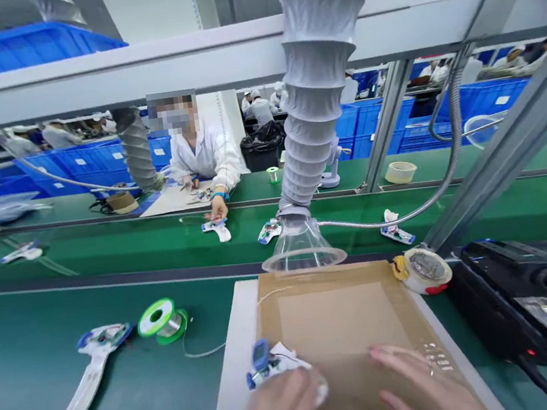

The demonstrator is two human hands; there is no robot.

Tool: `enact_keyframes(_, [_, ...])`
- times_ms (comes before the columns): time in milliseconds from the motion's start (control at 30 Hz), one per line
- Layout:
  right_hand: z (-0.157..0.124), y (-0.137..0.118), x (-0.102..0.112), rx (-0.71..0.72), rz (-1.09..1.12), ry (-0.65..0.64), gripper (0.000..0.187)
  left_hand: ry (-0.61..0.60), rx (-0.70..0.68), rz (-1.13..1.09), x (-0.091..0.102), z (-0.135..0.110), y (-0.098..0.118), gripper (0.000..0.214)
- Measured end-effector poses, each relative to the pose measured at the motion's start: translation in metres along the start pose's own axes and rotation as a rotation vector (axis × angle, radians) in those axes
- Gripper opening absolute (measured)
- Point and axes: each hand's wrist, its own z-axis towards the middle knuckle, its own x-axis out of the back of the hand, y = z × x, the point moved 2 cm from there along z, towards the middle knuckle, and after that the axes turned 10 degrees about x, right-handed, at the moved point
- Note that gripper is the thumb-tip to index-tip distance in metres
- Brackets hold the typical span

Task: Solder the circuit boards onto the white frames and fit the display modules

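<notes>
My left hand (pixel 280 409) lies at the bottom middle, fingers curled over a small white and blue part (pixel 268 361) that rests on the left edge of a brown cardboard sheet (pixel 335 314). My right hand (pixel 423 383) rests flat on the cardboard with its fingers stretched out, holding nothing. The cardboard lies on a white board (pixel 233 358) on the green bench. A clear funnel-shaped extraction hood (pixel 301 245) on a ribbed grey hose (pixel 318 85) hangs just beyond the cardboard.
A green solder spool (pixel 161 319) and a white and blue part (pixel 97 359) lie to the left. A tape roll (pixel 426 270) and a black soldering station (pixel 513 301) stand at right. Similar parts lie on the conveyor (pixel 158 247). A person in a white coat (pixel 204 160) works opposite.
</notes>
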Motion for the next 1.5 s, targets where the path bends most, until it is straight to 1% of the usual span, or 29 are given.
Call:
enact_keyframes(33, [0.002, -0.001, 0.002, -0.029, 0.004, 0.0, 0.038, -0.04, 0.075, -0.018, -0.013, -0.001, 0.024, 0.034])
enact_keyframes(67, [0.003, -0.001, 0.002, -0.076, 0.013, -0.007, 0.037, -0.005, 0.111, -0.056, -0.022, -0.001, 0.042, 0.033])
enact_keyframes(100, [0.001, -0.001, 0.0, -0.129, 0.024, -0.022, 0.039, 0.017, 0.098, -0.114, -0.025, 0.0, 0.055, 0.032])
enact_keyframes(133, [-0.001, 0.0, -0.003, -0.179, 0.037, -0.042, 0.042, 0.025, 0.09, -0.169, -0.023, 0.002, 0.059, 0.029])
enact_keyframes(167, [-0.004, 0.0, -0.007, -0.222, 0.05, -0.067, 0.046, 0.029, 0.106, -0.211, -0.017, 0.003, 0.057, 0.025])
enact_keyframes(233, [-0.009, -0.002, -0.017, -0.285, 0.085, -0.14, 0.058, -0.032, 0.186, -0.269, 0.0, 0.004, 0.037, 0.025])
enact_keyframes(267, [-0.01, -0.003, -0.022, -0.306, 0.113, -0.184, 0.064, -0.097, 0.229, -0.281, 0.008, 0.004, 0.024, 0.03])
enact_keyframes(300, [-0.01, -0.006, -0.028, -0.319, 0.151, -0.228, 0.069, -0.168, 0.24, -0.291, 0.014, 0.005, 0.011, 0.036])
enact_keyframes(333, [-0.008, -0.008, -0.033, -0.327, 0.194, -0.267, 0.072, -0.245, 0.221, -0.306, 0.017, 0.006, -0.001, 0.04])
enact_keyframes(367, [-0.004, -0.011, -0.038, -0.33, 0.241, -0.301, 0.074, -0.319, 0.187, -0.327, 0.016, 0.007, -0.01, 0.042])
enact_keyframes(433, [0.004, -0.017, -0.046, -0.319, 0.337, -0.337, 0.071, -0.436, 0.127, -0.4, 0.009, 0.011, -0.021, 0.038])
enact_keyframes(467, [0.008, -0.02, -0.049, -0.309, 0.386, -0.344, 0.069, -0.476, 0.133, -0.452, 0.004, 0.013, -0.024, 0.033])
enact_keyframes(500, [0.011, -0.021, -0.051, -0.302, 0.433, -0.343, 0.067, -0.495, 0.168, -0.509, -0.002, 0.016, -0.025, 0.029])
enact_keyframes(533, [0.014, -0.022, -0.053, -0.306, 0.473, -0.337, 0.064, -0.493, 0.226, -0.568, -0.007, 0.018, -0.024, 0.026])
enact_keyframes(600, [0.017, -0.02, -0.057, -0.359, 0.529, -0.285, 0.06, -0.433, 0.377, -0.673, -0.014, 0.024, -0.022, 0.023])
enact_keyframes(667, [0.017, -0.016, -0.058, -0.45, 0.544, -0.161, 0.053, -0.353, 0.498, -0.751, -0.018, 0.029, -0.017, 0.022])
enact_keyframes(733, [0.017, -0.012, -0.057, -0.51, 0.536, -0.029, 0.05, -0.304, 0.563, -0.818, -0.02, 0.034, -0.011, 0.029])
enact_keyframes(800, [0.018, -0.009, -0.052, -0.52, 0.515, 0.041, 0.05, -0.298, 0.623, -0.922, -0.021, 0.04, -0.007, 0.042])
enact_keyframes(867, [0.02, -0.009, -0.043, -0.497, 0.484, 0.064, 0.047, -0.319, 0.7, -1.057, -0.021, 0.047, -0.006, 0.046])
enact_keyframes(933, [0.024, -0.009, -0.031, -0.417, 0.405, 0.063, 0.043, -0.321, 0.739, -1.146, -0.02, 0.054, -0.006, 0.037])
enact_keyframes(967, [0.027, -0.009, -0.025, -0.357, 0.339, 0.056, 0.043, -0.307, 0.732, -1.14, -0.019, 0.058, -0.006, 0.031])
enact_keyframes(1000, [0.03, -0.009, -0.019, -0.283, 0.262, 0.052, 0.045, -0.28, 0.704, -1.1, -0.018, 0.062, -0.006, 0.027])
enact_keyframes(1067, [0.036, -0.009, -0.007, -0.145, 0.117, 0.044, 0.051, -0.22, 0.593, -0.969, -0.014, 0.068, -0.005, 0.025])
enact_keyframes(1133, [0.041, -0.009, 0.001, -0.06, 0.036, 0.032, 0.055, -0.177, 0.485, -0.853, -0.01, 0.072, -0.002, 0.026])
enact_keyframes(1200, [0.046, -0.01, 0.007, -0.01, -0.014, 0.018, 0.056, -0.146, 0.428, -0.8, -0.007, 0.074, 0.001, 0.027])
enact_keyframes(1333, [0.052, -0.013, 0.014, 0.077, -0.111, 0.026, 0.064, -0.095, 0.407, -0.766, -0.002, 0.077, 0.006, 0.024])
enact_keyframes(1500, [0.055, -0.013, 0.02, 0.118, -0.081, 0.055, 0.066, -0.055, 0.413, -0.78, 0.002, 0.081, 0.01, 0.026])
